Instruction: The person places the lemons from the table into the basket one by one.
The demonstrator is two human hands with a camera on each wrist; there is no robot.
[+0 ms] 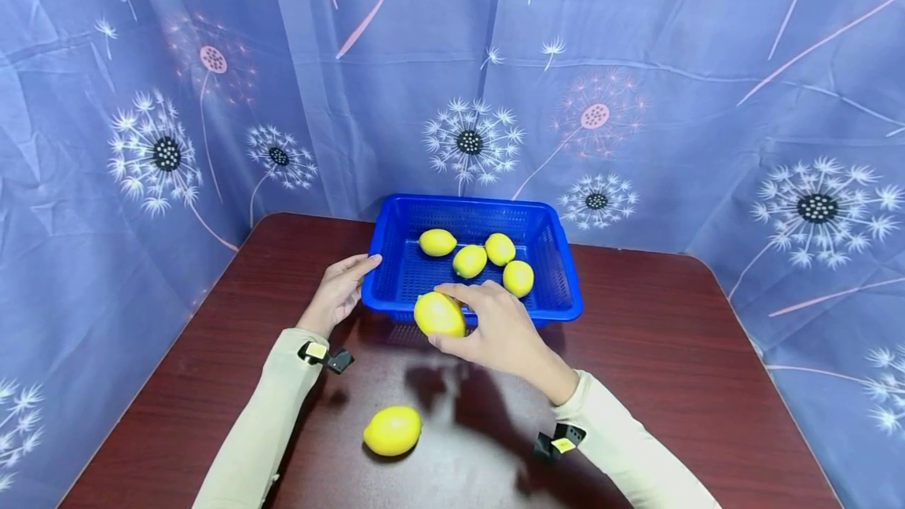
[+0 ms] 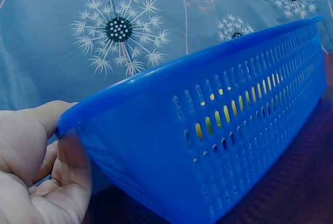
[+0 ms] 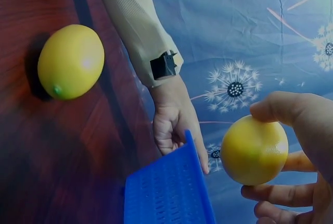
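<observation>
Your left hand gripping one blue basket, left rim; your right hand grasping one lemon by the near rim.

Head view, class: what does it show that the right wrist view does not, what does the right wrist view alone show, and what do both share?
Only the head view: four lemons inside the blue basket, and the right sleeve.
Only the right wrist view: the green tip of the loose lemon.
Both: that lemon on the table, the right hand gripping another lemon, the left hand at the basket's rim, and the patterned curtain.
</observation>
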